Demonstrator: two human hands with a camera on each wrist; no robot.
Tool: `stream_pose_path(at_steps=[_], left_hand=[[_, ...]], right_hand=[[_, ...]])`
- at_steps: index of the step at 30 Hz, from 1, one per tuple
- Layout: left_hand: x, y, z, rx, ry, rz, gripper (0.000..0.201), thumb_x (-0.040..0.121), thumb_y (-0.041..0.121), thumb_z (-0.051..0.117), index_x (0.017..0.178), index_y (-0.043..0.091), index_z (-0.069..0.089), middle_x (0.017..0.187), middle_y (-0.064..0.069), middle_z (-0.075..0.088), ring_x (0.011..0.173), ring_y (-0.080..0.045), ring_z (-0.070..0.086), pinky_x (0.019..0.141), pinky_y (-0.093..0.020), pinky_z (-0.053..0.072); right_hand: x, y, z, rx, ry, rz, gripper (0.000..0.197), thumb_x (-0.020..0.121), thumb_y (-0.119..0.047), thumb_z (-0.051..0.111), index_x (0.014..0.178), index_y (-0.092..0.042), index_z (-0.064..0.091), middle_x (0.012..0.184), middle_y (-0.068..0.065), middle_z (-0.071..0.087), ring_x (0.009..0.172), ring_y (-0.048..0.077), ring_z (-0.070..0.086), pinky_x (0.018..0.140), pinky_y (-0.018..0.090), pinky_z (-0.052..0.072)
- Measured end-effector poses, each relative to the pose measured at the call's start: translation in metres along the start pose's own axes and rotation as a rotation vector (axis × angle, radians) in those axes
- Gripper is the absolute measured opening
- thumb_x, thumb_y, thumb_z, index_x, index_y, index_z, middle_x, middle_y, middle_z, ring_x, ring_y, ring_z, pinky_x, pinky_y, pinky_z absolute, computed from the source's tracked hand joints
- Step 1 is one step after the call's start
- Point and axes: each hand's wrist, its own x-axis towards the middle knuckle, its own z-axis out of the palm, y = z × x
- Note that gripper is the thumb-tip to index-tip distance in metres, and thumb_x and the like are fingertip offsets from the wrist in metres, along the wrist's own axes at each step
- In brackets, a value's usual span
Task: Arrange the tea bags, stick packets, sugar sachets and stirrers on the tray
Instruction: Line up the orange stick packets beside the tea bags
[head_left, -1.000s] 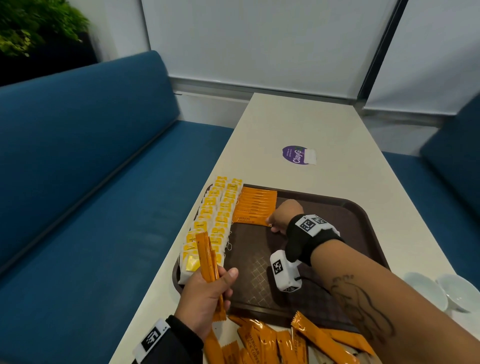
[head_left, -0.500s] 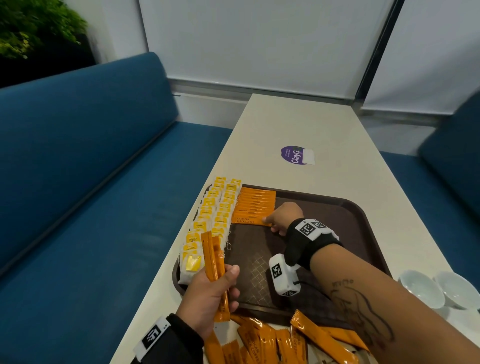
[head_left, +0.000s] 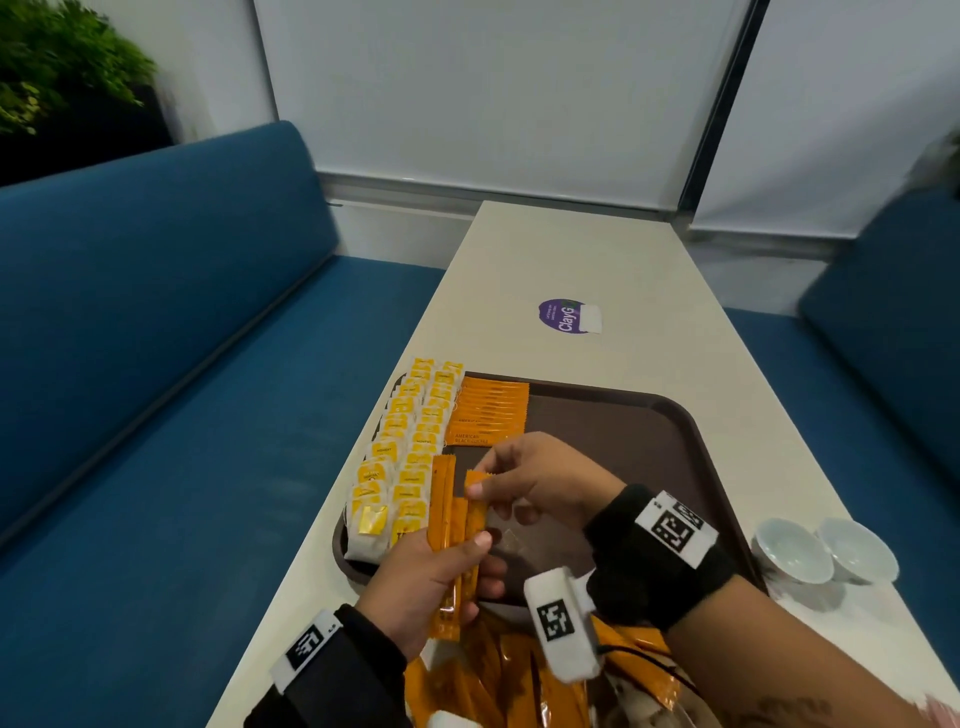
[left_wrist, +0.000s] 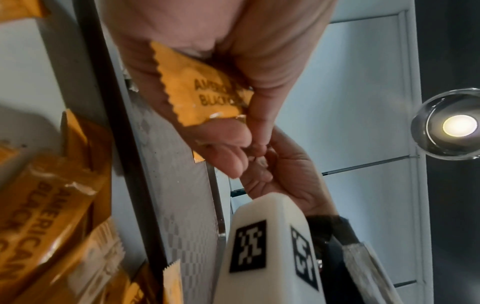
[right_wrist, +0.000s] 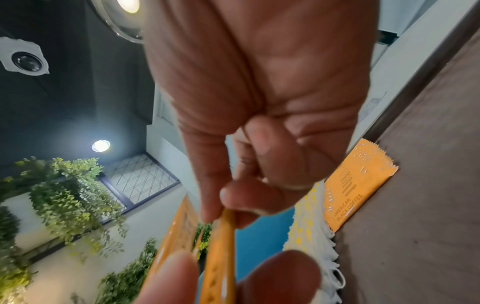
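**A:** What are we holding just now?

**B:** Our left hand (head_left: 431, 582) has its fingers and thumb curled round a small bunch of orange stick packets (head_left: 451, 525), standing nearly upright. Our right hand (head_left: 540, 480) pinches the top end of one packet in that bunch between thumb and forefinger, just above the left hand's grip.

**A:** Why keep the bunch standing like that?

**B:** We judge it works as a supply: with the ends sticking up out of the left fist, the right hand can pull one free at a time. The right wrist view shows the pinch plainly, thumb pressed against the packet's edge.

**A:** And where should the pinched one go?

**B:** Beyond the pinch, further out on the brown tray (head_left: 675, 415), a row of stick packets (head_left: 491, 415) already lies flat and overlapping. Probably it joins the near end of that row, which is just beyond our right fingers.

**A:** What lies to the left of the grip?

**B:** Two columns of tea bags (head_left: 410, 452), packed along the tray's left edge and touching the packet row's side.

**A:** Anything behind the grip?

**B:** A loose heap of stick packets (head_left: 498, 675) on the table (head_left: 571, 249), below our wrists. We see no stirrers or sugar sachets that we can tell.
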Motion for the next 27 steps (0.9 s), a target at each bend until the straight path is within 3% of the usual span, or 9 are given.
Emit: stream_pose_path(at_steps=[3,7,10,14,17,20,27], left_hand=[[-0.004,0.001,-0.003,-0.067,0.002,-0.010,0.016,0.089,0.015,0.058,0.102,0.006,0.061,0.080,-0.013,0.072,0.063,-0.019,0.068,0.043,-0.022,0.047],[-0.001,0.001,-0.013,-0.095,0.128,0.054,0.011,0.089,0.013,0.058,0.096,0.008,0.063,0.079,-0.010,0.073,0.066,-0.018,0.067,0.046,-0.022,0.046],[0.002,0.003,-0.017,-0.078,0.172,0.088,0.010,0.089,0.015,0.059,0.095,0.010,0.065,0.077,-0.009,0.073,0.070,-0.019,0.066,0.050,-0.024,0.045],[0.009,0.002,-0.019,-0.081,0.221,0.091,0.014,0.087,0.022,0.061,0.096,0.012,0.063,0.074,-0.008,0.066,0.064,-0.018,0.061,0.050,-0.025,0.045],[0.012,-0.002,-0.020,-0.089,0.213,0.055,0.018,0.083,0.028,0.063,0.087,0.011,0.058,0.062,-0.005,0.051,0.050,-0.013,0.049,0.041,-0.022,0.043],[0.013,-0.006,-0.020,-0.107,0.181,0.024,0.028,0.075,0.034,0.065,0.082,0.011,0.050,0.055,-0.002,0.041,0.042,-0.009,0.042,0.037,-0.020,0.038],[0.013,-0.004,-0.018,-0.052,0.119,0.003,0.046,0.066,0.049,0.061,0.089,0.010,0.052,0.059,0.000,0.043,0.048,-0.010,0.040,0.043,-0.023,0.037]], right_hand=[[-0.008,0.009,-0.006,0.110,0.124,-0.020,0.010,0.086,-0.006,0.065,0.081,-0.010,0.058,0.065,0.004,0.064,0.050,0.007,0.057,0.041,0.016,0.037],[-0.017,0.017,-0.018,0.189,0.190,-0.005,0.012,0.086,0.000,0.063,0.088,-0.009,0.055,0.068,0.005,0.068,0.054,0.012,0.063,0.039,0.018,0.040],[-0.022,0.019,-0.020,0.095,0.167,0.014,0.016,0.084,-0.002,0.065,0.098,-0.009,0.059,0.073,0.005,0.068,0.057,0.012,0.064,0.041,0.017,0.039],[-0.012,0.022,-0.025,-0.004,0.229,0.064,0.010,0.084,-0.005,0.067,0.091,-0.011,0.064,0.073,0.004,0.067,0.052,0.007,0.053,0.042,0.017,0.034],[0.007,0.026,-0.034,0.042,0.361,0.132,0.008,0.085,-0.003,0.065,0.087,-0.011,0.063,0.068,0.003,0.063,0.048,0.007,0.043,0.038,0.015,0.031],[0.033,0.030,-0.042,0.084,0.466,0.213,0.009,0.087,-0.001,0.063,0.088,-0.010,0.062,0.071,0.003,0.062,0.052,0.008,0.046,0.045,0.016,0.038],[0.076,0.028,-0.042,0.016,0.482,0.389,0.018,0.088,-0.003,0.062,0.076,-0.013,0.055,0.069,0.003,0.055,0.051,0.009,0.044,0.042,0.018,0.034]])
